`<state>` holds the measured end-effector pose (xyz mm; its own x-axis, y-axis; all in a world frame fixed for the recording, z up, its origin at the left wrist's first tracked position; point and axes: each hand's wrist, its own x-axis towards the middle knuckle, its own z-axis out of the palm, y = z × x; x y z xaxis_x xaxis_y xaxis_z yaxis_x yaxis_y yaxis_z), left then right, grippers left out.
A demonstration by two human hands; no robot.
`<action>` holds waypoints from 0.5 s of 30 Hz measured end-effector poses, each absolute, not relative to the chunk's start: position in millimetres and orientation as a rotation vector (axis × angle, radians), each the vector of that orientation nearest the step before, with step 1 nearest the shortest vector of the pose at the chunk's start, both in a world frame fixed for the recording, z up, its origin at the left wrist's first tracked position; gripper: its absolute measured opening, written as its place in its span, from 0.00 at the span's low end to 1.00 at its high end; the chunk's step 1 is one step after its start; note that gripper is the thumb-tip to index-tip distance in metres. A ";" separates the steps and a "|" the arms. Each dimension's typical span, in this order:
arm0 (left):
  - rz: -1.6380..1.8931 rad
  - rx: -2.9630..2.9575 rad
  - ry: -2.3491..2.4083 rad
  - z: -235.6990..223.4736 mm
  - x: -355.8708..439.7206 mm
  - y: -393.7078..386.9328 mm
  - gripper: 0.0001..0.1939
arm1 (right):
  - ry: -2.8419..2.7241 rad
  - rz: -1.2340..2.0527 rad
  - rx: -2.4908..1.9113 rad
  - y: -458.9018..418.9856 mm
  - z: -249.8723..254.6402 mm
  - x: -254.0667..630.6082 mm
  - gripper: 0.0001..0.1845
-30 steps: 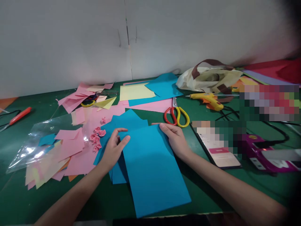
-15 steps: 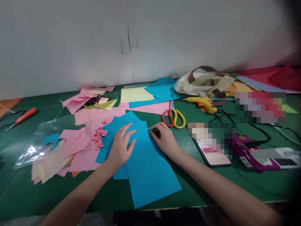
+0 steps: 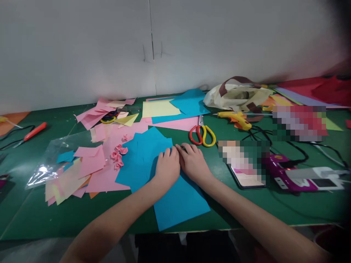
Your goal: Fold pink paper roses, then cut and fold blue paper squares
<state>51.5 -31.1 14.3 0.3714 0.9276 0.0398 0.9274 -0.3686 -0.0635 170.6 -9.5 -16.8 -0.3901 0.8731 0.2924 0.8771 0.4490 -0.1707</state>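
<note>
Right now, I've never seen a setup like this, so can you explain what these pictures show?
There's no machine here: these are a person's bare hands, seen by one camera worn on the head, looking forward and down. The left hand and right hand meet over a blue sheet; whether their grip pinches it, I can't tell. Around them on the green table lie more coloured paper. To the left are small pink paper shapes and a clear plastic bag. Beyond the right hand are scissors; farther right, a yellow glue gun and a partly pixelated phone.
</note>
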 end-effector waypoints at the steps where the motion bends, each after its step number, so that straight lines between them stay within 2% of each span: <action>1: -0.009 -2.549 -1.708 13.5 49.7 -30.6 0.21 | -2.369 -0.029 -1.491 -11.0 -16.4 170.9 0.21; 15: -0.134 -2.636 -1.633 11.2 30.1 -19.9 0.23 | -2.300 -0.073 -1.603 -18.8 -11.0 171.8 0.19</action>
